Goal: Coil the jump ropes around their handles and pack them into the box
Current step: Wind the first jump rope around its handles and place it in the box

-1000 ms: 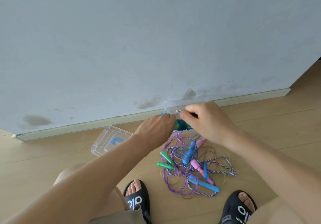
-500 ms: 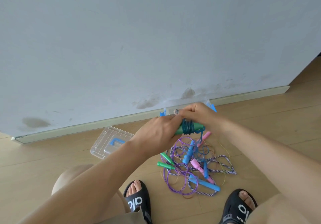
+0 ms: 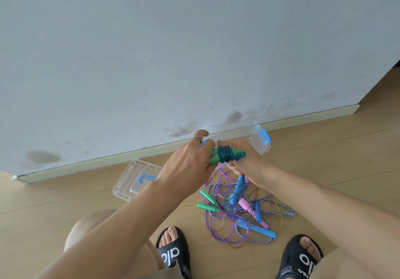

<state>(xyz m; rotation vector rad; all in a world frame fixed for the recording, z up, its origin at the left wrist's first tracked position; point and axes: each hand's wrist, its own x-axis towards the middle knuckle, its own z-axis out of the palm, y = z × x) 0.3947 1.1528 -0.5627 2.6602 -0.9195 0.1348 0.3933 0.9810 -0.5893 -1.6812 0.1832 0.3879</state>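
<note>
Floor [image 3: 65, 200]: wood-look planks, light, smooth, faint sheen.
Wall [image 3: 151, 51]: matt paint, pale, with dull scuff stains near bottom.
Box [image 3: 257, 142]: clear glossy plastic, blue plastic latches.
Lid [image 3: 127, 181]: same clear plastic, blue plastic handle.
Green handles [image 3: 216, 158]: smooth plastic, slight shine.
Teal rope [image 3: 226, 154]: translucent glossy plastic cord.
Purple rope [image 3: 218, 233]: translucent, shiny.
Braided rope [image 3: 283, 210]: woven cloth-like cord, matt.
Ring [image 3: 196, 136] on left hand: metal, shiny.
Sandals [image 3: 173, 255]: black, matt, rubber-like.
</note>
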